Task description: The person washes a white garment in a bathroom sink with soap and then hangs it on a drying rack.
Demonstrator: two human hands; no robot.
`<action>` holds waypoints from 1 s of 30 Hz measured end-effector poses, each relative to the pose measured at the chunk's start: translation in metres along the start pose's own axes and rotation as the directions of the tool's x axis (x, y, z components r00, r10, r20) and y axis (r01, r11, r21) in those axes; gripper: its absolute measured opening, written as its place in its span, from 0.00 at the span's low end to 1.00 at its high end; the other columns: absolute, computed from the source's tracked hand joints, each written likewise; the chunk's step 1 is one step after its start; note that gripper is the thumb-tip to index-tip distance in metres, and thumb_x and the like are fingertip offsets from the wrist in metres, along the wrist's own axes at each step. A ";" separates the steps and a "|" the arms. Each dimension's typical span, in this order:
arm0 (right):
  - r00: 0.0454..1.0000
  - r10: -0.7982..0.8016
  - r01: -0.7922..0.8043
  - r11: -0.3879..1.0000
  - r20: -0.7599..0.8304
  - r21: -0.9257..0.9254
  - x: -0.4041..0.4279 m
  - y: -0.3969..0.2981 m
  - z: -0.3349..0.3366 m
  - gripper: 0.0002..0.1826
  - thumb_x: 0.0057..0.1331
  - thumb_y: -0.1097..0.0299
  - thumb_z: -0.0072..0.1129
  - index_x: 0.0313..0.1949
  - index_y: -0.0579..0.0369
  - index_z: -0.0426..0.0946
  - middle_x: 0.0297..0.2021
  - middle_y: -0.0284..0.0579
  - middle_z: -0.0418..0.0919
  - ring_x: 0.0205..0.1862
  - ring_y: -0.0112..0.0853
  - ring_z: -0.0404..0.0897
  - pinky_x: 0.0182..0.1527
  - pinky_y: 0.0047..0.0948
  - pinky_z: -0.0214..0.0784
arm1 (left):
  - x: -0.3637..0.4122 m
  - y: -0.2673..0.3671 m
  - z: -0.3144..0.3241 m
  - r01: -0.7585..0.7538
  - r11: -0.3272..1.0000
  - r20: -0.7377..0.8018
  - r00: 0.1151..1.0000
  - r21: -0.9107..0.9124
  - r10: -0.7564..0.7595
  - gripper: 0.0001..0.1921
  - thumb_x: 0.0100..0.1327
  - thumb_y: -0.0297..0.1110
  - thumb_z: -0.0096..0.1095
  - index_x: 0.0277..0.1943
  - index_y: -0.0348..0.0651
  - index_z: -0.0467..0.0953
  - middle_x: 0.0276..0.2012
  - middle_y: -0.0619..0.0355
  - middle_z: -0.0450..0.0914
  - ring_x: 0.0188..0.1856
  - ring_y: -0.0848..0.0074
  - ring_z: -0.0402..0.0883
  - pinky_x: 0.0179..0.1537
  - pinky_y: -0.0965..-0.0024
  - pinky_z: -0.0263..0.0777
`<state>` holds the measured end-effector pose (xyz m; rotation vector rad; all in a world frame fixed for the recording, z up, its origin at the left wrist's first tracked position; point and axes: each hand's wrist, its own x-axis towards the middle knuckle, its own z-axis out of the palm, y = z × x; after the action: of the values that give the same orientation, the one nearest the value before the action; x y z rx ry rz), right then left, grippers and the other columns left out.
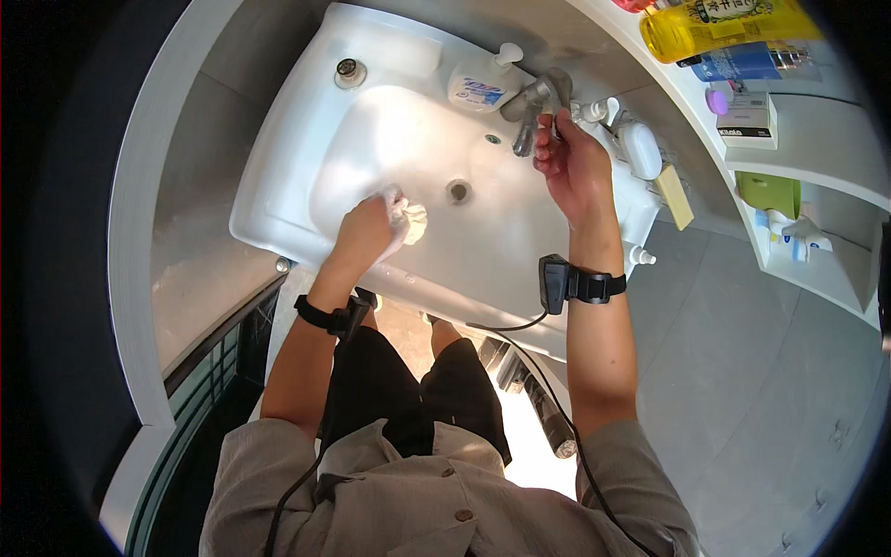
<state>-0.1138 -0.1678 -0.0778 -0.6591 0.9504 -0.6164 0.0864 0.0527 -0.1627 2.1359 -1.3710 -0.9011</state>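
Observation:
Over the left side of a white ceramic washbasin (487, 244), my left hand (363, 233) is closed around a crumpled white cloth (412, 221). Part of the cloth hangs by the palm towards the basin's front rim. My right hand (576, 163) is raised at the back right, fingers curled beside the metal faucet (532, 101). Its fingertips overlap the faucet's handle area, and whether they grip it is not clear. The drain hole (458, 192) lies between my hands. A white pump soap bottle (480, 85) stands on the rim left of the faucet.
A round metal-and-dark fitting (349, 73) sits on the back left rim. Right of the faucet are a white soap box (640, 150) and a yellow block (674, 197). A white wall shelf (800, 153) holds bottles, including a yellow one (724, 31). Black cables (529, 358) run from my wrist straps.

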 end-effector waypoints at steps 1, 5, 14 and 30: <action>1.000 0.004 -0.004 1.000 0.001 -0.001 -0.002 0.001 0.000 0.15 0.77 0.63 0.46 0.42 0.63 0.76 0.27 0.43 0.79 0.23 0.29 0.75 0.28 0.26 0.69 | 0.001 -0.002 0.001 0.001 1.000 0.010 1.000 -0.003 -0.001 0.12 0.62 0.35 0.58 0.46 0.41 0.74 0.38 0.43 0.83 0.42 0.48 0.82 0.46 0.53 0.76; 1.000 -0.010 0.009 1.000 -0.015 -0.030 -0.008 0.001 0.001 0.16 0.77 0.61 0.47 0.42 0.63 0.76 0.25 0.42 0.79 0.22 0.27 0.74 0.26 0.25 0.67 | 0.001 0.003 0.001 0.007 1.000 0.018 1.000 -0.002 -0.007 0.11 0.62 0.34 0.57 0.45 0.40 0.74 0.37 0.43 0.83 0.42 0.48 0.82 0.45 0.53 0.75; 0.995 -0.043 0.030 0.989 -0.085 -0.145 -0.016 -0.007 0.011 0.19 0.76 0.57 0.50 0.40 0.63 0.75 0.22 0.42 0.79 0.19 0.27 0.73 0.21 0.25 0.65 | 0.004 -0.001 0.007 0.006 1.000 0.038 0.999 -0.013 -0.006 0.14 0.60 0.34 0.62 0.47 0.40 0.74 0.39 0.41 0.82 0.44 0.47 0.81 0.46 0.53 0.76; 0.990 -0.084 0.065 0.985 -0.117 -0.157 -0.028 -0.005 0.019 0.19 0.77 0.58 0.45 0.36 0.62 0.75 0.22 0.45 0.78 0.19 0.30 0.73 0.22 0.28 0.66 | 0.012 -0.010 0.008 0.018 1.000 0.036 0.999 -0.012 -0.018 0.14 0.59 0.33 0.62 0.46 0.39 0.74 0.39 0.41 0.82 0.43 0.46 0.81 0.46 0.53 0.76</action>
<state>-0.1101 -0.1467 -0.0513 -0.8034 1.0995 -0.6612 0.0905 0.0460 -0.1784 2.1354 -1.3622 -0.9571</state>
